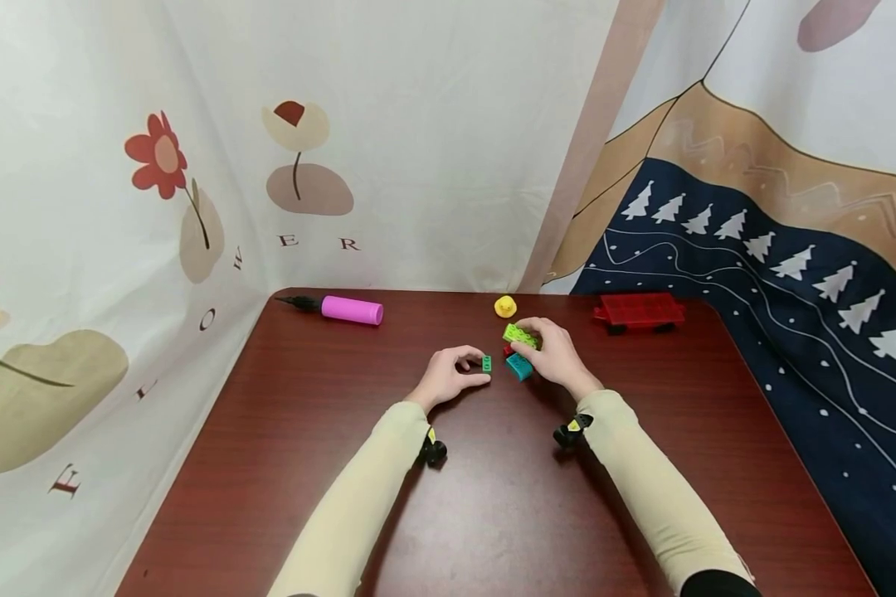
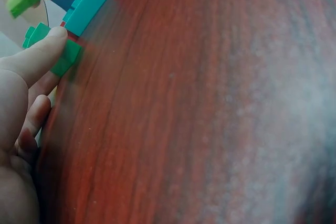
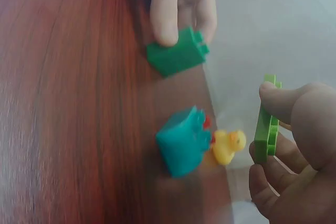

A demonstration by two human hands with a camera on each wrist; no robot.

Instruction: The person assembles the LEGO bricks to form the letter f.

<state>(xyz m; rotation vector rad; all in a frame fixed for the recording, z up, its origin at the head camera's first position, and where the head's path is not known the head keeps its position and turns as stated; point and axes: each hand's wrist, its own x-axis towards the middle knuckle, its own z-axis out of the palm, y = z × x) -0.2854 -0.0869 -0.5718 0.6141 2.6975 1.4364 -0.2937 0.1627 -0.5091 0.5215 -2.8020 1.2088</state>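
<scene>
My left hand (image 1: 450, 377) pinches a green toy brick (image 3: 178, 52) between thumb and fingers, low over the table. In my right hand (image 1: 560, 358) is a lime green brick (image 3: 266, 121), held by thumb and fingertips, raised above the table in the right wrist view. Between the two hands a teal brick with a curved side (image 1: 519, 366) sits on the tabletop. A small red piece (image 1: 508, 350) shows just behind the teal brick, mostly hidden. The left wrist view shows the green brick close to the teal one (image 2: 86, 12).
A yellow rubber duck (image 1: 504, 307) stands beyond the bricks near the table's back edge. At the back right is a red toy wagon (image 1: 642, 311) with black wheels. A purple cylinder with a black nozzle (image 1: 352, 310) lies at the back left of the brown table (image 1: 306, 431).
</scene>
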